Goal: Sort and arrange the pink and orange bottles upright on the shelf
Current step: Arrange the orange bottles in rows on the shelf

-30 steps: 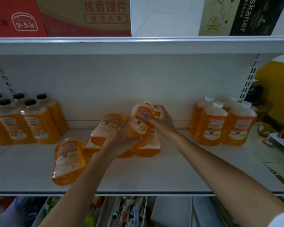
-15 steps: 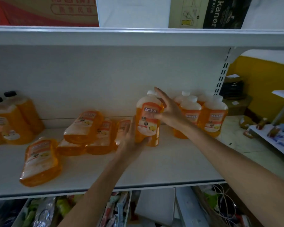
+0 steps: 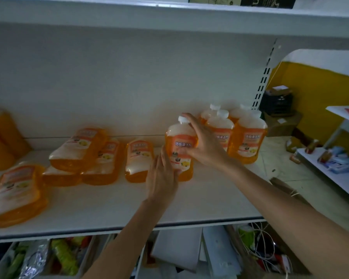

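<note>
An orange bottle with a white cap (image 3: 179, 146) stands upright on the white shelf (image 3: 113, 206). My right hand (image 3: 205, 146) grips it from the right, fingers curled over its shoulder and label. My left hand (image 3: 161, 178) lies with straight fingers against its lower left side. Right behind it stands a group of upright orange bottles with white caps (image 3: 248, 137). To the left, several orange bottles lie on their sides: one (image 3: 138, 160) just beside my left hand, a pile (image 3: 83, 154) farther left, and one (image 3: 18, 194) near the front edge.
More upright orange bottles (image 3: 2, 137) stand at the far left. An upper shelf board (image 3: 169, 15) hangs overhead. Below the shelf are bins of mixed goods (image 3: 54, 256). Another rack with small items (image 3: 334, 164) stands at the right.
The bottle has been carried right from the pile and now stands upright near the white-capped group. My left hand has slid from gripping it to flat against its side. The view has swung right.
</note>
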